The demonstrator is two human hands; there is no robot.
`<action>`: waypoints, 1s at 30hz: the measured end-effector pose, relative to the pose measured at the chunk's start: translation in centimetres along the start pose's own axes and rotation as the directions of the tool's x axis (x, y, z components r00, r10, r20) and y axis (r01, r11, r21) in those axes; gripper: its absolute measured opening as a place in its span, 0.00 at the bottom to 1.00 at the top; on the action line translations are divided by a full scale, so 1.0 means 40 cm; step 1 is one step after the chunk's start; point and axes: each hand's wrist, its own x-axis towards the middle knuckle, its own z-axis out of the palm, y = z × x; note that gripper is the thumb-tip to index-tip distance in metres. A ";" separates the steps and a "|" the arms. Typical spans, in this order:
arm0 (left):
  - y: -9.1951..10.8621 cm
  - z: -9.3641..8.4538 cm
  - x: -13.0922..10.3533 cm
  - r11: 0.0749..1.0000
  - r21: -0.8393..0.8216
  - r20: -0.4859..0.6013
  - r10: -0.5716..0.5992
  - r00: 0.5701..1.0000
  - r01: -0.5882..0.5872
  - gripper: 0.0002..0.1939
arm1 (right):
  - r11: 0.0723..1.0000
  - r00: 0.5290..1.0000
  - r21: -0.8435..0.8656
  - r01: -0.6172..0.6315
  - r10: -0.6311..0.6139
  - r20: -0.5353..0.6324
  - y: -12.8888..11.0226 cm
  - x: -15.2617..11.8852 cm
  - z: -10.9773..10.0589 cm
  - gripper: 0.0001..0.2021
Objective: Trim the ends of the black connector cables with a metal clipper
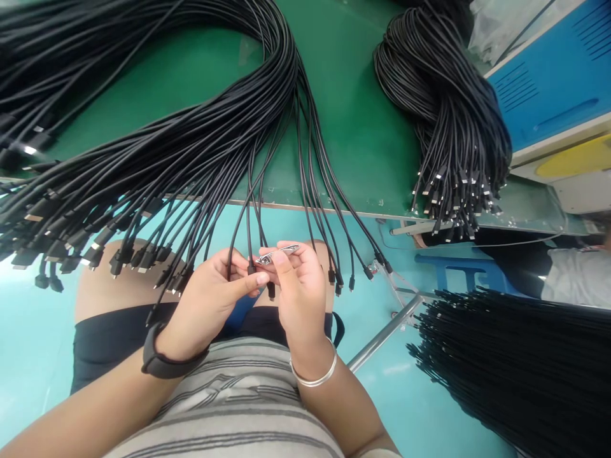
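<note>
Striped shirt (229, 407) is lying nearest, on the near side of the table (353, 159). Just off the table's front edge, left hand (205, 296) is closing thumb and fingers on black cables (251, 270); which plug it is pinching, cannot tell. Right hand (303, 292) is pinching a small metal tool (279, 254), fingers bent. Tool's long axis is running roughly along the table's edge, its left end pointing towards the left fingertips, just beside one plug.
</note>
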 end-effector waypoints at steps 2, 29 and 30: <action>0.003 0.002 -0.001 1.000 0.019 -0.011 0.005 1.000 -0.004 0.18 | 1.000 1.000 -0.019 -0.002 0.002 0.003 0.001 -0.001 0.000 0.11; -0.034 0.008 -0.040 0.997 0.068 0.161 -0.059 0.985 0.049 0.16 | 0.996 0.982 -0.085 -0.022 0.037 0.184 -0.030 0.018 -0.029 0.09; -0.042 0.005 -0.050 0.995 0.049 0.179 -0.089 0.980 0.082 0.17 | 0.989 0.988 -0.144 0.019 0.004 0.155 -0.034 0.020 -0.038 0.08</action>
